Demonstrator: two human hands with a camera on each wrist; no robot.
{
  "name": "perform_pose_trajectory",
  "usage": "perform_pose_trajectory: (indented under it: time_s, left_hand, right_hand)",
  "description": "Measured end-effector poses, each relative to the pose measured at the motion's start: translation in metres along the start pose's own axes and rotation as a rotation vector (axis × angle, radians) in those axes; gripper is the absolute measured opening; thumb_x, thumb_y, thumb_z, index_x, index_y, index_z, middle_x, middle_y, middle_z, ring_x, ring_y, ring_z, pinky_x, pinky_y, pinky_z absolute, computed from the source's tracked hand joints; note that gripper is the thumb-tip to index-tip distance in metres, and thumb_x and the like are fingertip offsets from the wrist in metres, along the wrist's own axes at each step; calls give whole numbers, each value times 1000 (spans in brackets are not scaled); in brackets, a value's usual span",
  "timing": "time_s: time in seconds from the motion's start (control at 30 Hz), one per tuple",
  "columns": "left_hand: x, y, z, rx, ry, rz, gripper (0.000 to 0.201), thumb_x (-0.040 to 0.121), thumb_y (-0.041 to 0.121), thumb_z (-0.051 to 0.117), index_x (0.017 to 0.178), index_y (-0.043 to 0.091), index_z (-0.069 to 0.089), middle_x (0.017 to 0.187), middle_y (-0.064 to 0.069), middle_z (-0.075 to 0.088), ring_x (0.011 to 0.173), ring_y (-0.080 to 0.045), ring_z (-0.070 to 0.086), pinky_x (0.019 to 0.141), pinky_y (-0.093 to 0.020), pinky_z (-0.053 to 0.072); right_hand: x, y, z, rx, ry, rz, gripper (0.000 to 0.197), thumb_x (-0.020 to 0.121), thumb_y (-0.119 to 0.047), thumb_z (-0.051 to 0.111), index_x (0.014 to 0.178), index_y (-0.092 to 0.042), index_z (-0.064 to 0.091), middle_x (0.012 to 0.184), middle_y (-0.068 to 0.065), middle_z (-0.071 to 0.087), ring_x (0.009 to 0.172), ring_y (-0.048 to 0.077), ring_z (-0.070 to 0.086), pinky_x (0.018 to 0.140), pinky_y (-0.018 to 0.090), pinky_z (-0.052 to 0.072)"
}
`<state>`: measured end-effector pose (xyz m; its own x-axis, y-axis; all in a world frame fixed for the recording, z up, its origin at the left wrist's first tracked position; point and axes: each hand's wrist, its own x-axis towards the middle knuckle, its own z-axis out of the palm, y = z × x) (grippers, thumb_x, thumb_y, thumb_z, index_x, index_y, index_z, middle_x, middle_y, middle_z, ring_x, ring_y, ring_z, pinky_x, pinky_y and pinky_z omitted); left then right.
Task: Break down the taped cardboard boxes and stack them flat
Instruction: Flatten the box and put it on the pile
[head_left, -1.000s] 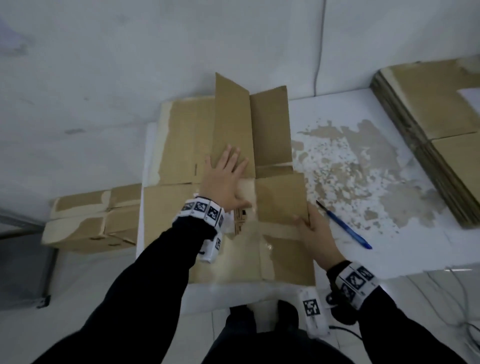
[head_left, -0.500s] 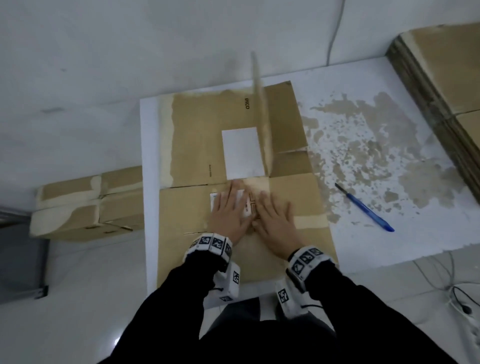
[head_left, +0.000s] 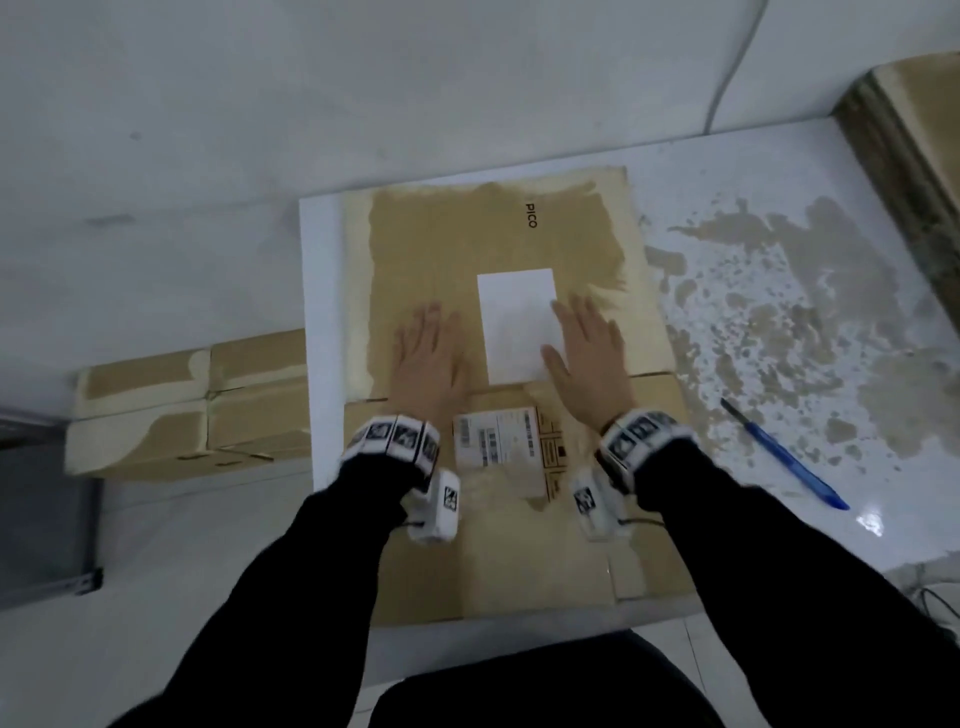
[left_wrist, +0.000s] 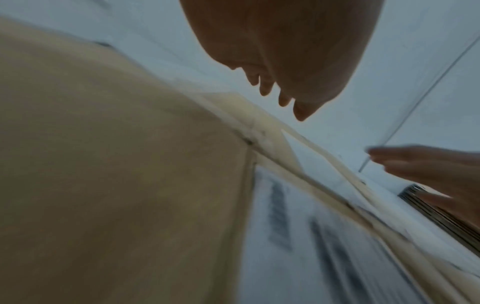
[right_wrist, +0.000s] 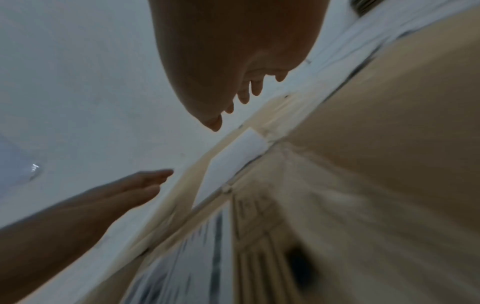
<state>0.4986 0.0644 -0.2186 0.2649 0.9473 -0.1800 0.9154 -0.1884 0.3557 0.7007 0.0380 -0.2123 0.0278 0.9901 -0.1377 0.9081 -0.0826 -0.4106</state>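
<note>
Since half a second ago, the upright flap has gone down and both hands have slid forward and apart. We now see the box (head_left: 498, 395) lying flat on the white table (head_left: 779, 519), at its left end. The left hand (head_left: 426, 358) lies palm down on the far panel, fingers straight and together, left of the white label (head_left: 519, 325). The right hand (head_left: 587, 358) lies palm down too, fingers straight, its inner edge over the label's right side. Neither hand grips anything; both press flat. Between the wrists sits a shipping label (head_left: 498, 436) with barcodes on the near panel. "PICO" print (head_left: 531, 215) shows on the far panel.

Wrist views are blurred: the left wrist view shows the left hand (left_wrist: 285, 51) with fingertips (left_wrist: 265, 90) hanging over cardboard (left_wrist: 116, 164), with the right hand (left_wrist: 428, 164) at the frame's right. The right wrist view mirrors this, right hand (right_wrist: 233, 51) above, left hand (right_wrist: 124, 189) at lower left.

A blue pen (head_left: 784, 457) lies on the table, right of the box and apart from it. A stack of flat cardboard (head_left: 904, 130) sits at the table's far right. Taped boxes (head_left: 192, 405) sit beside the table, on the left, lower down.
</note>
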Motion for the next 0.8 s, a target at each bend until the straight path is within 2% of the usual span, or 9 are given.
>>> perform_pose_trajectory:
  time_s: [0.07, 0.17, 0.33, 0.43, 0.5, 0.6, 0.67, 0.73, 0.8]
  left_hand:
    - [39, 10, 6, 21, -94, 32, 55, 103, 29, 25, 153, 20, 5, 161, -7, -7, 148, -23, -10, 117, -42, -7]
    - [62, 12, 22, 138, -266, 42, 58, 103, 36, 20, 152, 25, -10, 159, -8, -19, 145, -27, -20, 117, -49, -7]
    - [63, 8, 25, 161, -227, 56, 59, 102, 41, 19, 151, 28, -12, 158, -5, -20, 145, -25, -20, 116, -48, -6]
    - [56, -1, 12, 73, -239, 30, 62, 100, 41, 30, 152, 33, -5, 159, -1, -17, 146, -23, -18, 117, -48, -7]
    - [33, -20, 2, 23, -199, -73, 65, 97, 41, 37, 152, 36, 2, 161, -2, -10, 147, -23, -14, 116, -49, -6]
    - [-11, -50, -4, -20, -7, -323, 63, 95, 49, 43, 150, 39, 14, 161, -8, -4, 147, -28, -7, 116, -53, 2]
    - [-32, -55, -5, -120, 88, -467, 62, 93, 43, 51, 149, 35, 26, 159, -12, 9, 146, -32, 6, 114, -56, 15]
    - [-40, -49, -2, -287, 195, -578, 63, 88, 32, 59, 146, 25, 34, 150, -13, 30, 138, -34, 25, 108, -54, 29]
    - [-39, -48, -2, -509, 298, -746, 62, 84, 28, 64, 140, 15, 41, 137, -14, 45, 128, -34, 40, 102, -49, 38]
  right_hand:
    - [38, -14, 12, -101, -163, -20, 56, 102, -39, 24, 152, -24, 4, 160, 1, -8, 146, 21, -9, 115, 50, -5]
    - [58, -20, 31, -244, -317, -57, 59, 100, -48, 15, 150, -29, -10, 158, -2, -19, 144, 24, -20, 111, 57, -10]
    - [64, -18, 34, -269, -342, -63, 61, 98, -52, 15, 149, -32, -13, 157, -4, -22, 144, 24, -21, 111, 59, -9]
    - [64, -4, 20, -217, -371, -42, 61, 99, -47, 25, 149, -34, -7, 158, -6, -18, 145, 23, -17, 113, 58, -3]
    - [44, 23, 7, -137, -295, 28, 58, 99, -38, 31, 151, -30, 6, 160, 1, -5, 146, 28, -6, 115, 56, 4]
    - [1, 63, -10, 23, -3, 147, 56, 90, -28, 36, 144, -13, 36, 153, 20, 24, 141, 38, 21, 112, 54, 23]
    - [-17, 71, -13, 90, 111, 280, 52, 93, -20, 42, 143, -9, 36, 149, 20, 32, 138, 36, 28, 112, 48, 25]
    - [-21, 66, -13, 189, 148, 441, 55, 93, -14, 47, 145, -6, 30, 145, 20, 35, 134, 36, 31, 109, 43, 26]
    - [-16, 64, -20, 287, 151, 604, 54, 93, -14, 49, 141, -2, 30, 139, 23, 39, 128, 39, 36, 104, 44, 31]
